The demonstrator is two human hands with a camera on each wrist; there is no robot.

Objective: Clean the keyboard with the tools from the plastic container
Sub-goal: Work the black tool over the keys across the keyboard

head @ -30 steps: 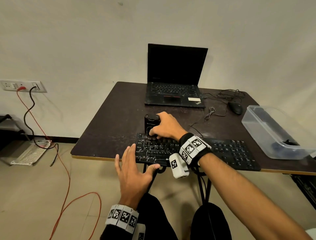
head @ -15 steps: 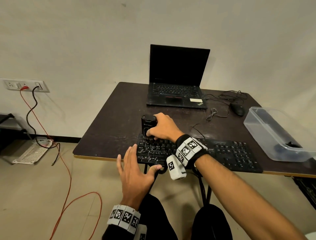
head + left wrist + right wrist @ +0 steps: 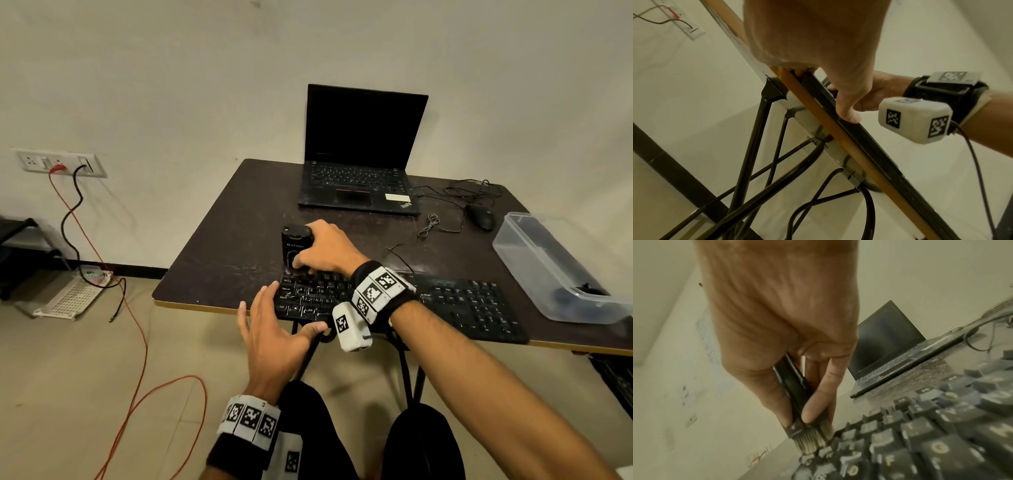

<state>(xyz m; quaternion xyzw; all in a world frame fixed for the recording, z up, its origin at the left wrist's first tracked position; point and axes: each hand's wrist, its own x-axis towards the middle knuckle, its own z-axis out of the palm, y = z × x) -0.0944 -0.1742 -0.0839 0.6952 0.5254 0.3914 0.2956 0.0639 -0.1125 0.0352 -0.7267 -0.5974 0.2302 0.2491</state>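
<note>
In the head view, the right hand [image 3: 325, 251] grasps an upright black cleaning brush [image 3: 295, 245] at the far left corner of the black keyboard [image 3: 455, 308], while the left hand [image 3: 274, 329] lies with straight fingers on its near left edge. In the left wrist view, the thumb [image 3: 846, 112] presses the keyboard's front edge. In the right wrist view, the fingers [image 3: 816, 402] clamp the brush, whose bristles [image 3: 813, 441] touch the keys; the plastic container [image 3: 548, 274] is to the right of both hands.

Plain office-like room: folding table [image 3: 219, 246], laptop [image 3: 359, 164], mouse [image 3: 481, 216] (bare wall, tiled floor).
</note>
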